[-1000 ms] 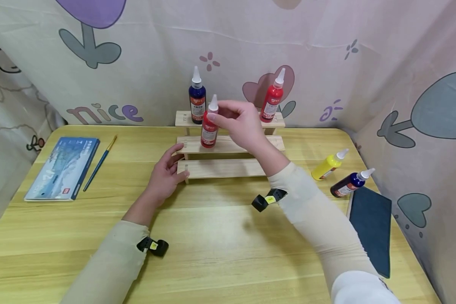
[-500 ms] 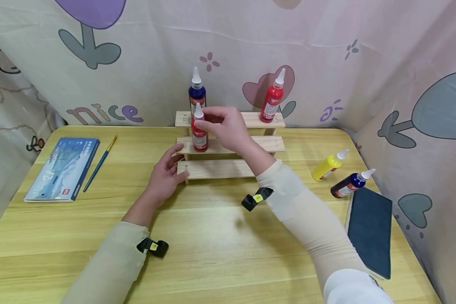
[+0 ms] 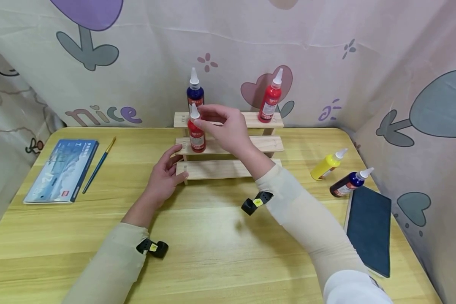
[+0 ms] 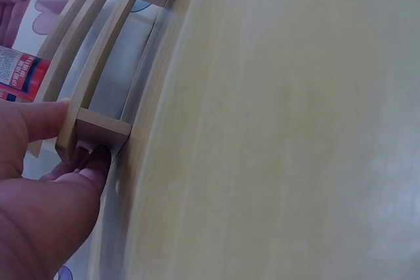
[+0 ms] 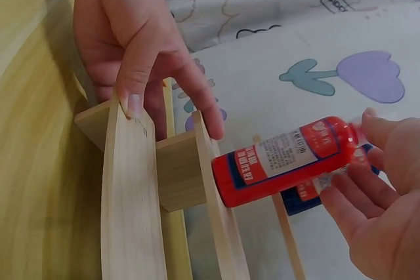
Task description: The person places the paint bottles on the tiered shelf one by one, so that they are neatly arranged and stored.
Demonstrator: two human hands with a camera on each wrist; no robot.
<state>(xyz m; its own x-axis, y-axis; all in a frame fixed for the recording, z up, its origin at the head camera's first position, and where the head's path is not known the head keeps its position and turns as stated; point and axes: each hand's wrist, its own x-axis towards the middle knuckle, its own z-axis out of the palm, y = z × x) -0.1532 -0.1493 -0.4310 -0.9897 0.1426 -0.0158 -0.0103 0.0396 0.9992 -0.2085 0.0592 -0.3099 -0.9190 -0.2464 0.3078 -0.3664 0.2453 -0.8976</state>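
The right hand (image 3: 228, 130) pinches a red squeeze bottle (image 3: 196, 137), now shifted toward 9 o'clock, seemingly seated; the left hand (image 3: 162, 179) grips the wooden rack (image 3: 216, 169).

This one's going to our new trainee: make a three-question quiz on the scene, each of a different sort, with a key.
1. The red bottle in the right hand is at which tier of the wooden rack?
a) top
b) middle
c) lowest
2. True or false: the left hand holds the paintbrush.
3. How many bottles show off the rack in the head view, and in what colours?

Key:
1. b, the middle tier.
2. False: it grips the left end of the wooden rack.
3. Two: a yellow bottle and a dark blue bottle.
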